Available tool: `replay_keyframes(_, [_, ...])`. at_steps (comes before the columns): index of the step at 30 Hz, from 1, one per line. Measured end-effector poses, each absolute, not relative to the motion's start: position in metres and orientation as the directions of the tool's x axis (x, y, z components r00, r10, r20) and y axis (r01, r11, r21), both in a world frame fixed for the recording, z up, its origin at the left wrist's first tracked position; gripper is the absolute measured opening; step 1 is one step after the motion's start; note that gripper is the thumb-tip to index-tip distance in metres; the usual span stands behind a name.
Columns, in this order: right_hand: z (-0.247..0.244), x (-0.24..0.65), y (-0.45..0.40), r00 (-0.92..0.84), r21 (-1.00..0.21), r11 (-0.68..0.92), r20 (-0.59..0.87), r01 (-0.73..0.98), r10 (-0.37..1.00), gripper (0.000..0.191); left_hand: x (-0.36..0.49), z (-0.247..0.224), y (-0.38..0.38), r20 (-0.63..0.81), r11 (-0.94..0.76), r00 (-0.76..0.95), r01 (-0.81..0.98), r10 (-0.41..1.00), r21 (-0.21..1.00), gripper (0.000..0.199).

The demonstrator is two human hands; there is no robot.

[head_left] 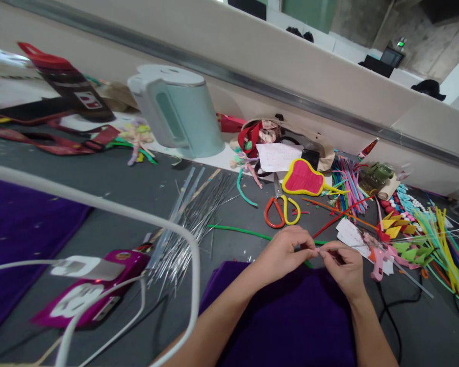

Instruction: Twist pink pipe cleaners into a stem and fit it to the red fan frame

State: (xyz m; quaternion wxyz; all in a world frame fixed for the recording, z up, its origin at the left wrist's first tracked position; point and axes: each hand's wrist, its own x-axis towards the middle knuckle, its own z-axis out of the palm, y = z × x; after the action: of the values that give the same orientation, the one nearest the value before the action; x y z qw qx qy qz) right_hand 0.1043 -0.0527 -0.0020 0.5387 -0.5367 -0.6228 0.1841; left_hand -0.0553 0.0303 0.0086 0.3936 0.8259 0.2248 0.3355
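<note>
My left hand [286,251] and my right hand [343,267] meet fingertip to fingertip above a dark purple cloth [290,316]. Both are closed in a pinch on a thin wire [416,238], which runs from my right fingers far out to the right. A small pinkish bit shows where the fingertips meet; its shape is too small to make out. A green pipe cleaner [237,229] passes behind my left hand on the grey table. Just beyond lie scissors [279,210] with one orange and one yellow handle.
Left of my arms lie a bundle of thin metal wires [191,224] and a magenta glue-stick-like power device [99,285] with white cables. A pale blue kettle [191,112] and a bottle [72,86] stand behind. Coloured pipe cleaners [352,183] and a pink glue gun [378,262] lie right.
</note>
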Motion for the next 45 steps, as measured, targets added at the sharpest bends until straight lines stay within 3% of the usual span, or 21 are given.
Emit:
replay_keyframes(4, [-0.006, 0.104, -0.051, 0.259, -0.853, 0.307, 0.438, 0.422, 0.861, 0.01, -0.051, 0.006, 0.024, 0.507, -0.719, 0.582, 0.208, 0.636, 0.663, 0.009])
replay_keyframes(11, [-0.012, 0.101, -0.051, 0.313, -0.876, 0.28, 0.414, 0.394, 0.855, 0.012, -0.048, 0.005, 0.021, 0.763, -0.903, 0.488, 0.291, 0.425, 0.316, 0.01])
replay_keyframes(20, [-0.009, 0.102, -0.053, 0.3, -0.859, 0.308, 0.445, 0.409, 0.844, 0.009, -0.048, 0.007, 0.02, 0.827, -0.914, 0.423, 0.324, 0.371, 0.244, 0.013])
replay_keyframes(25, [-0.006, 0.101, -0.054, 0.27, -0.829, 0.318, 0.472, 0.461, 0.839, 0.011, -0.05, 0.005, 0.019, 0.762, -0.905, 0.49, 0.272, 0.423, 0.327, 0.016])
replay_keyframes(32, [-0.001, 0.103, -0.056, 0.185, -0.803, 0.366, 0.495, 0.47, 0.849, 0.011, -0.055, 0.016, 0.024, 0.625, -0.816, 0.596, 0.092, 0.504, 0.57, 0.018])
replay_keyframes(39, [0.003, 0.103, -0.059, 0.098, -0.768, 0.414, 0.52, 0.489, 0.848, 0.011, -0.06, 0.019, 0.031, 0.358, -0.476, 0.745, -0.062, 0.563, 0.877, 0.022])
replay_keyframes(42, [0.002, 0.102, -0.06, 0.153, -0.8, 0.356, 0.477, 0.483, 0.865, 0.01, -0.058, 0.017, 0.03, 0.262, -0.362, 0.757, -0.036, 0.599, 0.932, 0.02])
replay_keyframes(45, [0.0, 0.102, -0.058, 0.283, -0.871, 0.25, 0.389, 0.424, 0.877, 0.011, -0.054, 0.014, 0.027, 0.295, -0.412, 0.678, 0.013, 0.673, 0.911, 0.009])
